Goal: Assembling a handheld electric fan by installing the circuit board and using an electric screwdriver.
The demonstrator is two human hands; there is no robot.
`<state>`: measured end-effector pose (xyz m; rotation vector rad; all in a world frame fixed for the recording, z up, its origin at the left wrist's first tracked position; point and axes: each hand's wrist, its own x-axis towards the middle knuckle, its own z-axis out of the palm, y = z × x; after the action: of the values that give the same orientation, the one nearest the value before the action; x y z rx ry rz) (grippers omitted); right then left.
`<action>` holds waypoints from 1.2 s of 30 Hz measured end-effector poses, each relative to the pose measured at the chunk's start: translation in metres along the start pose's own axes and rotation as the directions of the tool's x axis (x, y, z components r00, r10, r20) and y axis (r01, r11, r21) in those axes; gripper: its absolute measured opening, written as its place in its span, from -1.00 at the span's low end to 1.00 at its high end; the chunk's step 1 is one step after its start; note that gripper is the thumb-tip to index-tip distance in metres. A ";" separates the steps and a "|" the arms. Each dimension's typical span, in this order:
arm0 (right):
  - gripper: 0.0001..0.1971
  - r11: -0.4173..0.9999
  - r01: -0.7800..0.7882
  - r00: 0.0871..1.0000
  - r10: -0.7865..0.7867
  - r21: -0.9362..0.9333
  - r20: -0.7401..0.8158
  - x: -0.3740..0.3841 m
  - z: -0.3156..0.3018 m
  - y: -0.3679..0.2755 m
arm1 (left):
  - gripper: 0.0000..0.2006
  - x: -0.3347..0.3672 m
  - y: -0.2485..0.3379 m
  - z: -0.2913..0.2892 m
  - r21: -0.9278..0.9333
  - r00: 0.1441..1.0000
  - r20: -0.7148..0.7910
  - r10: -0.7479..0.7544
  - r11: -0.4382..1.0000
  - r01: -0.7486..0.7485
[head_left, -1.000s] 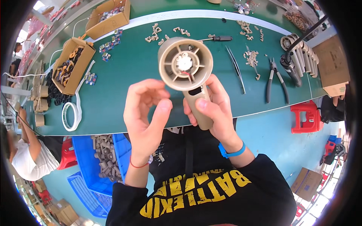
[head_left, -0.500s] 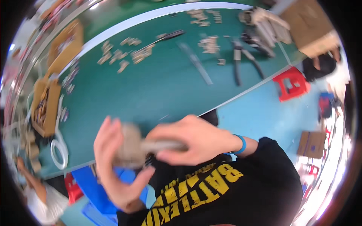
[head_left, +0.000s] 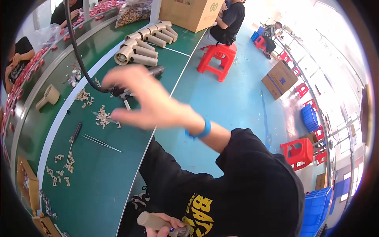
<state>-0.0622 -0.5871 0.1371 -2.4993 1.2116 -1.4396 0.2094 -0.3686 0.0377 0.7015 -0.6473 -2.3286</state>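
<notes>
Low in front of my body, my left hand (head_left: pixel 166 218) is wrapped round a beige plastic hair dryer housing (head_left: pixel 148 220); part of that hand is hidden by the housing. My right hand (head_left: pixel 152 100) reaches over the table edge with thumb and fingers spread, holding nothing. Beneath and behind it lies a dark tool (head_left: pixel 157 71), partly covered by the hand. A black cable (head_left: pixel 81 65) hangs down and ends close to my right fingertips. Just beyond, several similar beige housings (head_left: pixel 144 59) stand in a row.
Small beige plastic parts (head_left: pixel 103 117) lie in groups on the green table (head_left: pixel 98 173). Tweezers (head_left: pixel 102 143) and a black-handled screwdriver (head_left: pixel 77 134) are among them. A cardboard box (head_left: pixel 189 14) stands at the far end. Beside the table is a red stool (head_left: pixel 218 59) with a seated person.
My right hand has let go of the housing and moved up and away over the table. The left hand keeps the housing, now lower down. The view has swung to the right.
</notes>
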 end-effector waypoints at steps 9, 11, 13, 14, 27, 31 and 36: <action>-0.49 0.945 -0.119 0.862 0.250 -0.304 0.441 0.019 -0.014 0.112 | -0.83 -0.005 0.027 -0.012 0.732 0.970 0.091 0.224 0.645 -0.218; -0.47 0.929 -0.095 0.853 0.261 -0.356 0.453 0.028 -0.010 0.101 | -0.85 -0.009 0.018 -0.013 0.713 0.969 0.096 0.226 0.664 -0.225; -0.45 0.978 -0.169 0.922 0.200 -0.119 0.332 0.030 -0.004 0.092 | -0.86 -0.008 0.013 0.004 0.585 0.913 0.013 0.408 0.737 -0.338; -0.45 0.969 -0.244 0.931 0.225 0.031 0.286 0.033 -0.002 0.078 | -0.87 -0.005 0.010 0.009 0.610 0.874 -0.005 0.486 0.694 -0.382; -0.75 -0.524 -0.391 0.868 0.063 0.756 0.492 -0.002 0.037 -0.054 | -0.80 0.044 0.011 0.003 0.755 0.693 -0.133 0.708 0.525 -0.392; -0.73 -0.473 -0.456 0.878 -0.100 0.754 0.468 0.003 0.048 -0.067 | -0.77 0.034 -0.002 0.004 0.778 0.622 -0.217 0.753 0.518 -0.356; -0.77 -0.389 -0.502 0.864 -0.271 0.773 0.425 0.002 0.056 -0.074 | -0.75 0.029 -0.002 0.004 0.828 0.565 -0.196 0.802 0.444 -0.343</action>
<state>0.0250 -0.5560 0.1332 -0.9796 -0.2042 -0.7750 0.1866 -0.3855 0.0301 1.2005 -1.2845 -0.9954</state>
